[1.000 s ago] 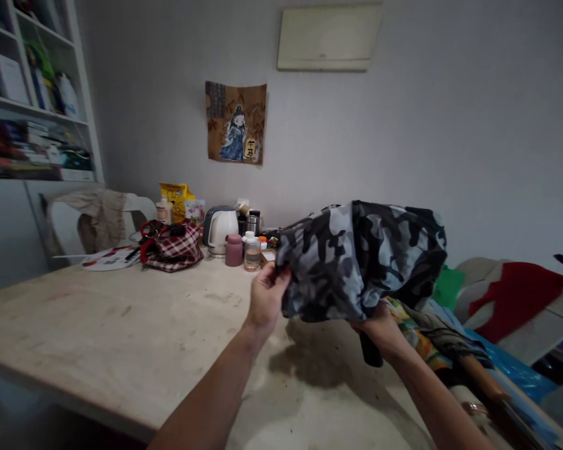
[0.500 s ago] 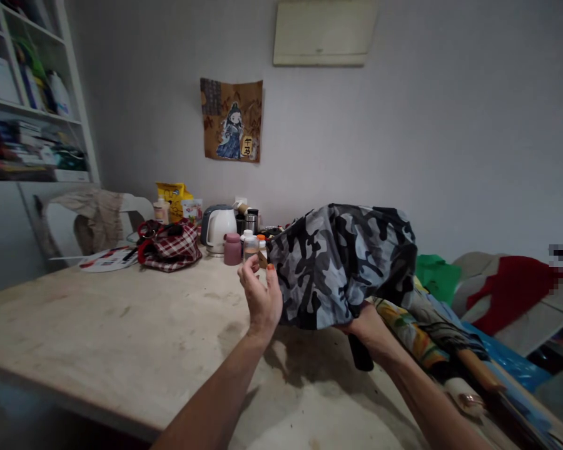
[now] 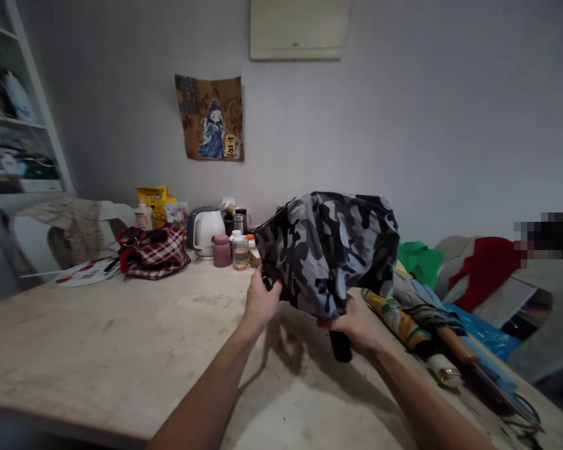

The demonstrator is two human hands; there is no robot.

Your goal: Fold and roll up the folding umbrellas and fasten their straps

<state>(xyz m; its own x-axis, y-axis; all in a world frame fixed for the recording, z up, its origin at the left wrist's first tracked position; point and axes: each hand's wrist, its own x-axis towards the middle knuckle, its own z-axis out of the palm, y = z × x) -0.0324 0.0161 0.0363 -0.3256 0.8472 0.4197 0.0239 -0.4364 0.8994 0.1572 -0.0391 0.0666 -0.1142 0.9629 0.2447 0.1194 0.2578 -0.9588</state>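
Observation:
A grey and black camouflage umbrella, partly unfolded with loose, sagging cloth, is held above the table between my hands. My left hand is closed on the left edge of its cloth, where a small dark piece shows between thumb and fingers. Under the canopy, my right hand grips the umbrella near the top of its black handle, which points down toward me. The right fingers are partly hidden by cloth.
On the table, a plaid bag, white kettle, pink jar and clear bottle stand at the back left. Folded umbrellas lie along the right side. A person is partly visible at far right.
My left hand has gone from open fingers beside the cloth to gripping its edge. The umbrella has tilted slightly, and the view has shifted to the right.

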